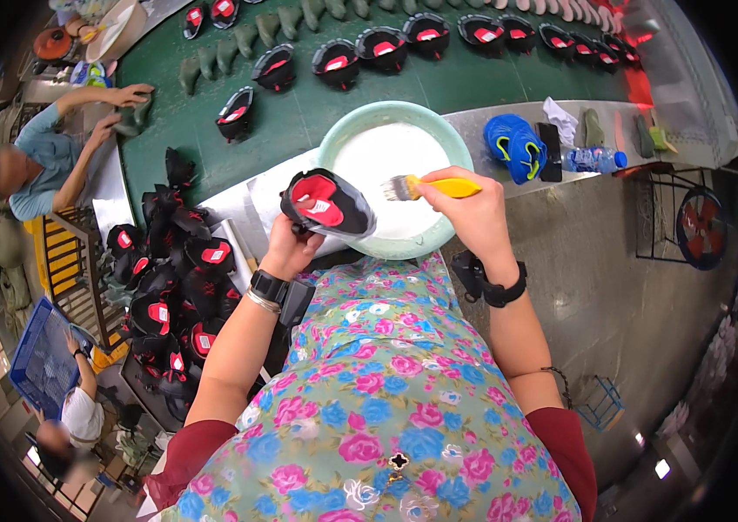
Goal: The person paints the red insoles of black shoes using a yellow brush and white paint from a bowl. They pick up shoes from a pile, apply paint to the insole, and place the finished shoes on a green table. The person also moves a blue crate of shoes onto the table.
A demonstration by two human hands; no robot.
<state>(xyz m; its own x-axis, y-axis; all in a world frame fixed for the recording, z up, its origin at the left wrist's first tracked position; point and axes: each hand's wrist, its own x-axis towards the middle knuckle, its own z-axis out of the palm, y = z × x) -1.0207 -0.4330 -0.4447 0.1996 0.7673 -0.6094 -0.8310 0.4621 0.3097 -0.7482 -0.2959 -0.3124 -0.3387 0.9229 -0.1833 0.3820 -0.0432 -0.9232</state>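
My left hand (292, 248) is closed around a black shoe upper (352, 213) with a red lining, tilted so its opening faces up. In my right hand (476, 217) is a paintbrush (449, 187) with a yellow handle, its bristles pointing left toward the shoe upper, with a small gap between them. Below both lies a wide pale-green basin (332, 136) of white liquid (386, 157). The shoe upper hangs over the basin's left side, and the brush is above the liquid.
Shoe uppers (336, 63) line the green conveyor belt (299, 113); several more are piled at left (204, 287). Blue sneakers (515, 148) and a water bottle (593, 159) stand at right. A co-worker (47, 161) handles a shoe last at left; another carries a blue crate (45, 357). A fan (700, 228) stands right.
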